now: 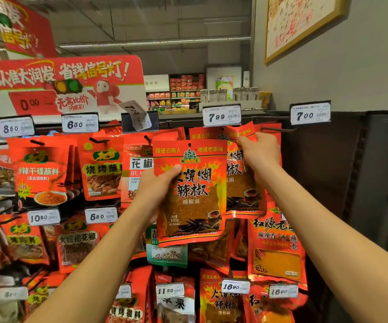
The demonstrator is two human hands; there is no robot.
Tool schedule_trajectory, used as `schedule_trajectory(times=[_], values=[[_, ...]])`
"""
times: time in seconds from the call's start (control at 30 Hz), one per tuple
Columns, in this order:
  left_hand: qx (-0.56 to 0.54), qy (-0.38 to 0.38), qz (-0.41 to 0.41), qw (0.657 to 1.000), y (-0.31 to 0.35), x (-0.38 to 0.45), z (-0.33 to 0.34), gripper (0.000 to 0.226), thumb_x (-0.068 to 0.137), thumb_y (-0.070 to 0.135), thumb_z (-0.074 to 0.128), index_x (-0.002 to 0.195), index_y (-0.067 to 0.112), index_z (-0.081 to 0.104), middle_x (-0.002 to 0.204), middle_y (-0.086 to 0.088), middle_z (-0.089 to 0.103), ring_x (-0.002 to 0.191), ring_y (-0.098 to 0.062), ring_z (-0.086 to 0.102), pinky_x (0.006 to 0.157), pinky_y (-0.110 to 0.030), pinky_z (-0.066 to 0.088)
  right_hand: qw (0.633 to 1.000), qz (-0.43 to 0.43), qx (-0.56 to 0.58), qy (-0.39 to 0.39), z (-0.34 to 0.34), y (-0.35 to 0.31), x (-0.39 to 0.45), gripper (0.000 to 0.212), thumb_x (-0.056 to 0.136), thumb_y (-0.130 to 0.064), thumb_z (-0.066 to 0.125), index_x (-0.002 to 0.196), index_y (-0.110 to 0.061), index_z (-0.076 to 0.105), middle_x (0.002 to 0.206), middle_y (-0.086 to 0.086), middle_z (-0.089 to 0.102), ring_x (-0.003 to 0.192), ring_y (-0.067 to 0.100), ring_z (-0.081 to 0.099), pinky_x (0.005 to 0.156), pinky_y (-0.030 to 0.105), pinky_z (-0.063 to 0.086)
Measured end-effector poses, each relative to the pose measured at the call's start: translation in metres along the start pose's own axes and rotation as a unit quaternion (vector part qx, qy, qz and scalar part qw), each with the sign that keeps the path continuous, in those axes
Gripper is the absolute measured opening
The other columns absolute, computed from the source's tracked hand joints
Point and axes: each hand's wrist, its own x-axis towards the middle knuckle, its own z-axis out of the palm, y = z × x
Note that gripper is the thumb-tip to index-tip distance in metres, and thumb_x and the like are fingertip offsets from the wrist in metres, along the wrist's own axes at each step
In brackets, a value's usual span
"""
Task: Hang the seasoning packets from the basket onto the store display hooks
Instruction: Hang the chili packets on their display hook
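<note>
Setting: store aisle with a hook display rack (323, 141) full of red seasoning packets; grey wall and a framed picture (302, 24) at the upper right.
Signage: red promotional board (60, 87) above the rack's top edge, printed with Chinese text, a traffic light and "0.00".
Price tags, top row: 8.60 (15, 128), 6.80 (80, 123), 7.99 (221, 115), 7.00 (310, 113); 1 loose 7.00 tag (137, 115) hangs tilted between them.
Lower tags: 10.50, 5.80, 11.50, and 16.90 twice.
Left hand (158, 187): grips the left edge of a chili powder packet (193, 194), thumb on its front, holding it upright in front of the rack; the label reads "辣椒面" and "100g".
Right hand (258, 152): pinches the top of the hanging matching packets (242, 187) under the 7.99 tag, just right of the held packet and partly behind it.
Empty hook (278, 130): bare prong under the 7.00 tag, beside the right hand.
Open room: dark bare panel at the rack's right edge.
Background: distant shelves (176, 92) of goods and glass jars (230, 94).
</note>
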Motion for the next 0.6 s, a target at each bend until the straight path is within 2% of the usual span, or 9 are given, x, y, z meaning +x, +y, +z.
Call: schedule_trajectory(times=[0.07, 0.17, 0.27, 0.33, 0.4, 0.43, 0.5, 0.6], values=[[0.0, -0.002, 0.002, 1.0, 0.0, 0.001, -0.001, 0.016, 0.091, 0.029, 0.073, 0.082, 0.017, 0.069, 0.064, 0.003, 0.067, 0.055, -0.013, 0.062, 0.051, -0.026, 0.049, 1.0, -0.003, -0.006, 0.007, 0.002, 0.001, 0.002, 0.027, 0.087, -0.025, 0.067, 0.079, 0.0, 0.069, 0.078, 0.01, 0.075, 0.085, 0.037, 0.071, 0.076, 0.054, 0.057], [-0.009, -0.007, 0.001, 1.0, 0.002, 0.001, 0.0, 0.015, 0.092, 0.025, 0.072, 0.08, 0.017, 0.068, 0.059, 0.007, 0.067, 0.049, -0.008, 0.063, 0.044, -0.023, 0.048, 1.0, -0.001, -0.02, 0.01, 0.006, 0.005, 0.007, 0.025, 0.086, -0.024, 0.067, 0.071, -0.003, 0.069, 0.075, 0.01, 0.075, 0.082, 0.036, 0.072, 0.073, 0.051, 0.056], [-0.007, -0.003, -0.002, 1.0, 0.004, 0.003, 0.0, 0.014, 0.091, 0.026, 0.073, 0.086, 0.014, 0.07, 0.064, 0.003, 0.07, 0.054, -0.01, 0.067, 0.047, -0.023, 0.051, 1.0, 0.015, -0.027, -0.001, 0.01, 0.01, 0.014, 0.027, 0.085, -0.03, 0.071, 0.071, -0.007, 0.071, 0.076, 0.006, 0.076, 0.081, 0.033, 0.073, 0.075, 0.051, 0.058], [-0.01, 0.002, -0.003, 1.0, 0.004, 0.004, -0.001, 0.014, 0.091, 0.026, 0.073, 0.09, 0.012, 0.071, 0.069, 0.001, 0.072, 0.059, -0.013, 0.069, 0.05, -0.025, 0.053, 0.999, 0.027, -0.036, -0.002, 0.014, 0.015, 0.022, 0.025, 0.084, -0.028, 0.07, 0.072, -0.006, 0.071, 0.076, 0.008, 0.075, 0.078, 0.031, 0.072, 0.067, 0.047, 0.056], [-0.007, 0.006, -0.006, 1.0, 0.003, 0.006, -0.002, 0.016, 0.09, 0.027, 0.074, 0.091, 0.012, 0.072, 0.071, -0.001, 0.071, 0.06, -0.016, 0.067, 0.052, -0.028, 0.054, 0.998, 0.03, -0.054, 0.002, 0.02, 0.019, 0.031, 0.025, 0.084, -0.025, 0.071, 0.066, -0.008, 0.067, 0.067, 0.004, 0.07, 0.063, 0.026, 0.062, 0.052, 0.036, 0.043], [-0.005, 0.008, -0.008, 1.0, 0.002, 0.007, -0.002, 0.015, 0.09, 0.028, 0.074, 0.09, 0.013, 0.072, 0.069, -0.001, 0.069, 0.058, -0.015, 0.065, 0.05, -0.028, 0.053, 0.998, 0.034, -0.057, 0.001, 0.024, 0.02, 0.036, 0.029, 0.084, -0.024, 0.072, 0.06, -0.011, 0.062, 0.062, 0.001, 0.064, 0.059, 0.023, 0.055, 0.05, 0.032, 0.037], [-0.003, 0.012, -0.01, 1.0, 0.001, 0.009, -0.003, 0.014, 0.091, 0.027, 0.074, 0.086, 0.014, 0.071, 0.064, 0.001, 0.068, 0.052, -0.013, 0.063, 0.046, -0.026, 0.05, 0.998, 0.045, -0.051, -0.006, 0.035, 0.022, 0.046, 0.035, 0.083, -0.024, 0.075, 0.055, -0.016, 0.056, 0.061, -0.001, 0.059, 0.058, 0.02, 0.05, 0.053, 0.031, 0.034], [-0.009, 0.012, -0.016, 1.0, -0.001, 0.011, -0.002, 0.012, 0.091, 0.025, 0.073, 0.087, 0.014, 0.072, 0.069, -0.001, 0.073, 0.059, -0.015, 0.069, 0.052, -0.028, 0.055, 0.997, 0.058, -0.049, -0.014, 0.05, 0.021, 0.061, 0.026, 0.081, -0.025, 0.077, 0.062, -0.014, 0.064, 0.069, 0.003, 0.066, 0.062, 0.02, 0.056, 0.059, 0.031, 0.041]])
